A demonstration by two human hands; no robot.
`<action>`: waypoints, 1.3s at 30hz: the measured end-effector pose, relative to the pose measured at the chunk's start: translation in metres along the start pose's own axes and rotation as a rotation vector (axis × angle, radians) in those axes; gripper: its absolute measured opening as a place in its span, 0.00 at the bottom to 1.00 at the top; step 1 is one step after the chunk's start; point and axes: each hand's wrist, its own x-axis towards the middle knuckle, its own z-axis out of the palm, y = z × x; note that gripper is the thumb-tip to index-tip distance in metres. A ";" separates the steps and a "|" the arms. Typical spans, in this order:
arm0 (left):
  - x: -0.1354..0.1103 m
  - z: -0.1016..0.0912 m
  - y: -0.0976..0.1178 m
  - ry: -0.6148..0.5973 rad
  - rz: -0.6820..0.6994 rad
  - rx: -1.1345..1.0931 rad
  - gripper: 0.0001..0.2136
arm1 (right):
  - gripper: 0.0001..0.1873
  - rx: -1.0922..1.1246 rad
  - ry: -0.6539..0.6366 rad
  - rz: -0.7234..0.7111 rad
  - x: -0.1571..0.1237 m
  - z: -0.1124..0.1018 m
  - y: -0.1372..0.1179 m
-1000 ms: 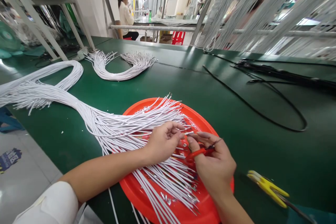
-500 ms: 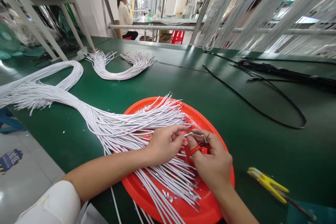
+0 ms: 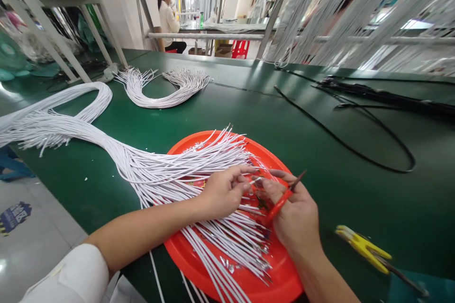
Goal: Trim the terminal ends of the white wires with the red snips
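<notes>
Over a red tray (image 3: 284, 279), my left hand (image 3: 223, 193) pinches the end of one white cable (image 3: 254, 181) between thumb and fingers. Close beside it, my right hand (image 3: 298, 208) has red-handled scissors (image 3: 280, 205) tucked in it, the dark blades pointing up and to the right. The right thumb and fingertips are at the stripped, silvery tip of that cable. A thick bundle of white cables (image 3: 159, 165) runs from the left across the tray, its ends fanned out under and around both hands. Silvery scraps (image 3: 227, 264) lie in the tray.
Yellow-handled cutters (image 3: 364, 246) lie on the green table (image 3: 249, 109) at the right. Black cables (image 3: 384, 97) are at the back right, and a curved bundle of white cables (image 3: 159, 97) at the back. A metal frame (image 3: 213, 36) crosses behind; a person (image 3: 168, 19) sits beyond it.
The scissors have swung in my right hand, so the blades now point up and right. The right hand has shifted slightly; my left hand has hardly moved.
</notes>
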 end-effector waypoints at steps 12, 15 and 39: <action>0.001 0.001 0.003 0.023 -0.036 -0.125 0.17 | 0.19 -0.599 -0.009 -0.251 0.000 -0.007 -0.003; 0.001 0.000 0.003 0.034 -0.036 -0.089 0.17 | 0.19 -0.810 0.018 -0.147 0.009 -0.014 -0.010; -0.003 -0.009 0.013 -0.185 0.197 0.438 0.19 | 0.39 -1.817 -0.603 -0.266 0.026 0.001 -0.042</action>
